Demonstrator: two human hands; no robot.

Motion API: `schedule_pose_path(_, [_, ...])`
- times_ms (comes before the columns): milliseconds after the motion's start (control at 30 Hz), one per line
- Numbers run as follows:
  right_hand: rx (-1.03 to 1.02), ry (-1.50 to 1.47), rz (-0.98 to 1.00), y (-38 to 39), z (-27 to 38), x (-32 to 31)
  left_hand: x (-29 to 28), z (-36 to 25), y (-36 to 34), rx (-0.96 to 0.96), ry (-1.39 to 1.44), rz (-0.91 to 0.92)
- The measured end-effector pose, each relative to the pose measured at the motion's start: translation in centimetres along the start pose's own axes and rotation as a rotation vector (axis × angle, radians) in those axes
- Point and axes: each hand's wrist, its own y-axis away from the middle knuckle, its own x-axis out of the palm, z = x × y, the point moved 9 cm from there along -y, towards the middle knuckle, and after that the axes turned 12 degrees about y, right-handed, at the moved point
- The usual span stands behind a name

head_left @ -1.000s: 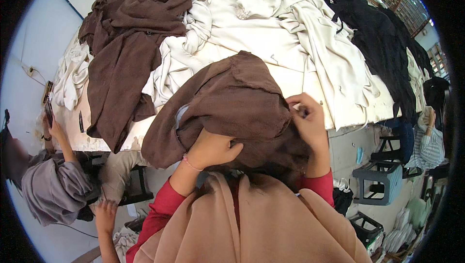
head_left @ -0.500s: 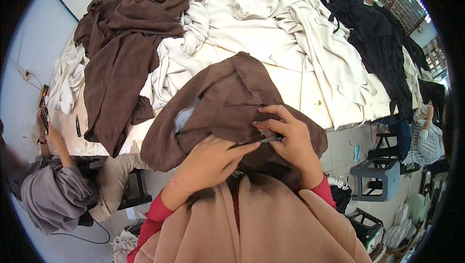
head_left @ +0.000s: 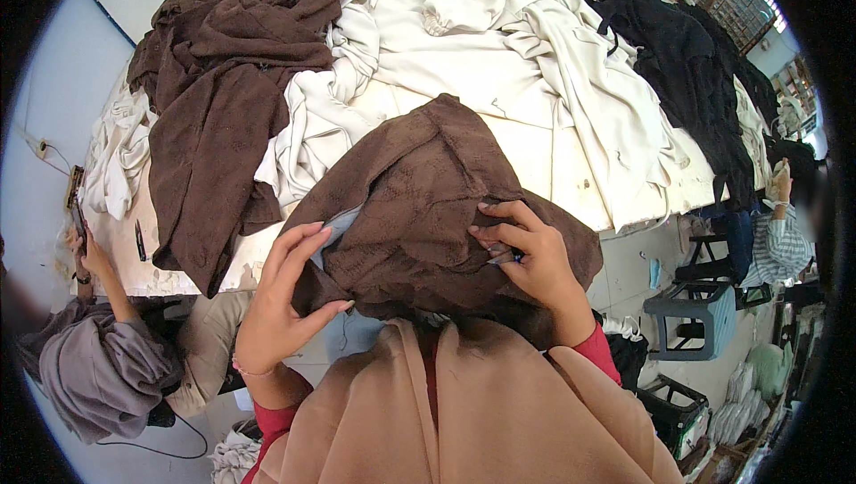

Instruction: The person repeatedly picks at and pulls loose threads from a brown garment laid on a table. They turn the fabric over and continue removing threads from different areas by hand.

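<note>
A brown garment point(head_left: 419, 190) is bunched in front of me, over the near table edge and against my body. My left hand point(head_left: 276, 292) is at its left side, fingers and thumb spread apart, the tips at the cloth's edge near a gap showing pale blue. My right hand point(head_left: 535, 256) is closed on the brown cloth at the right, fingertips pinching a fold. A small grey, metallic-looking piece point(head_left: 502, 258) shows between its fingers; the rest of it is hidden by the hand.
Brown garments point(head_left: 214, 127), white garments point(head_left: 481, 65) and black garments point(head_left: 687, 65) are heaped on the pale table point(head_left: 526, 158). A dark slim tool point(head_left: 140, 241) lies at the left. People sit at both sides. A grey stool point(head_left: 691, 314) stands right.
My left hand has left the middle of the brown garment, moved to its left edge and spread its fingers. My right hand stays almost in place on the cloth.
</note>
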Motion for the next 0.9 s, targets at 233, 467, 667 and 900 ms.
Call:
schedule_pose_path(233, [-0.031,0.018,-0.053,0.0,-0.1,0.1,1.0,1.6,0.1,-0.057,0.041,0.049])
schedule_pose_path(467, [-0.172,-0.010,-0.253,1.0,2.7,-1.0,3.2,3.9,-0.6,-0.081,0.003,0.090])
schedule_pose_path(667, [-0.156,-0.151,-0.345,1.1,2.6,-0.1,5.0,0.2,-1.4,0.151,0.013,-0.009])
schedule_pose_path(900, [-0.194,-0.207,-0.477,2.8,-0.8,-0.3,5.1,-1.3,-1.1,0.278,0.096,-0.108])
